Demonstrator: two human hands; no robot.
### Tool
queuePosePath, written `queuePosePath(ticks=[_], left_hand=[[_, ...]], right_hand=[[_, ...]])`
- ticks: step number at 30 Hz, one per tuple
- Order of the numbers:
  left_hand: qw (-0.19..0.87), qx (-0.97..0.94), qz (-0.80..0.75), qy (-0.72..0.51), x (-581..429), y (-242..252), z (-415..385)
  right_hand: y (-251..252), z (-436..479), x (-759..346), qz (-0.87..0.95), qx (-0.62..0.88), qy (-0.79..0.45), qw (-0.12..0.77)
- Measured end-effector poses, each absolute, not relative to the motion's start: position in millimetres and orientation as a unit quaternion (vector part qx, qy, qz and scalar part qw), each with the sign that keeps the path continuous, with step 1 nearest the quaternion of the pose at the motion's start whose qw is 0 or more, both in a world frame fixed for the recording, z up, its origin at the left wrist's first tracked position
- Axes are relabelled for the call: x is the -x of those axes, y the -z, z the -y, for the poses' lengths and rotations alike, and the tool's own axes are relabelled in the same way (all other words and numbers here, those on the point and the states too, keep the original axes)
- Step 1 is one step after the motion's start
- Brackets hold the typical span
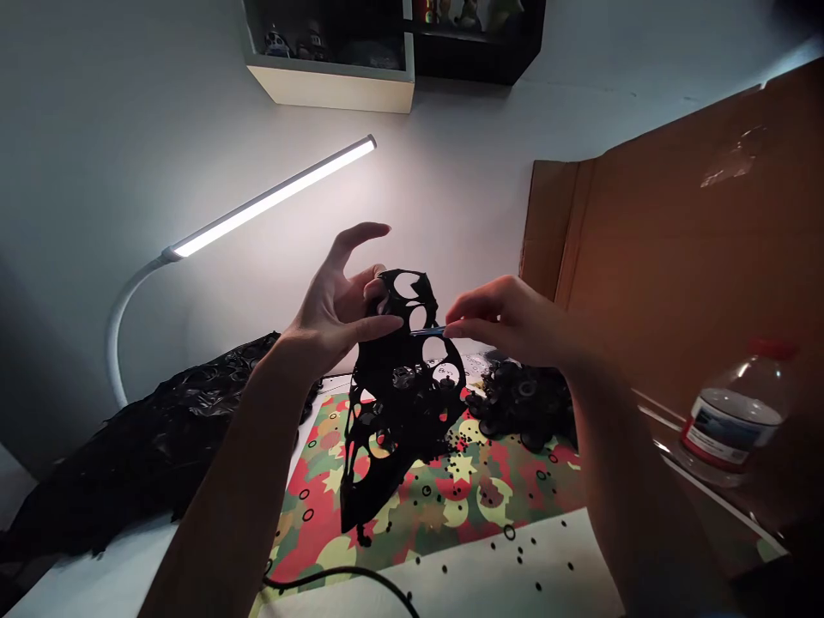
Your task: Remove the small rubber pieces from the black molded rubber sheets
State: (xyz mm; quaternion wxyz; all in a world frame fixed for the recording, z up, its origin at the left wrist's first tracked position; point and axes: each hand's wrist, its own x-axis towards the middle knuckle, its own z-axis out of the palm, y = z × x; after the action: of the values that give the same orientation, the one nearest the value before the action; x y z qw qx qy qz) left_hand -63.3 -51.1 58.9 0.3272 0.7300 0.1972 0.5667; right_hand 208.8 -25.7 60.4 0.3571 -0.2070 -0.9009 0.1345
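My left hand (341, 300) holds up a floppy black rubber sheet (399, 403) full of round punched holes, gripping its top edge between thumb and fingers, index finger raised. The sheet hangs down over a colourful star-patterned mat (451, 502). My right hand (515, 322) pinches a thin blue-tipped tool (428, 331) whose point touches the sheet near its upper holes. A heap of black rubber rings (524, 403) lies on the mat behind the right hand. Tiny black rings and dots are scattered over the mat and the white table (515, 575).
A lit white bar lamp (270, 197) on a curved neck arches over the left. Black crumpled sheeting (142, 438) lies at left. A brown cardboard panel (675, 249) stands at right, with a plastic water bottle (734, 416) before it. A black cable (348, 575) crosses the front. Shelves (360, 51) hang overhead.
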Motion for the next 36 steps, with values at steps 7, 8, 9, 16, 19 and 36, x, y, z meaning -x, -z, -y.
queuePosePath(ticks=[7,8,9,16,19,36], left_hand=[[0.303,-0.710,-0.218,-0.597,58,-60,55],[0.299,-0.712,-0.222,-0.596,59,-60,54],[0.294,-0.714,-0.229,-0.593,60,-60,52],[0.231,-0.755,-0.282,-0.545,62,-53,33],[0.270,-0.771,-0.270,-0.509,63,-51,33],[0.286,-0.658,-0.272,-0.641,24,-38,35]], right_hand=[[-58,25,-208,0.881,0.215,-0.116,0.404],[-58,25,-208,0.878,0.214,-0.110,0.413],[-58,26,-208,0.874,0.214,-0.104,0.423],[-61,35,-212,0.845,0.215,-0.120,0.474],[-63,37,-216,0.834,0.225,-0.124,0.489],[-59,28,-224,0.817,0.293,-0.039,0.496]])
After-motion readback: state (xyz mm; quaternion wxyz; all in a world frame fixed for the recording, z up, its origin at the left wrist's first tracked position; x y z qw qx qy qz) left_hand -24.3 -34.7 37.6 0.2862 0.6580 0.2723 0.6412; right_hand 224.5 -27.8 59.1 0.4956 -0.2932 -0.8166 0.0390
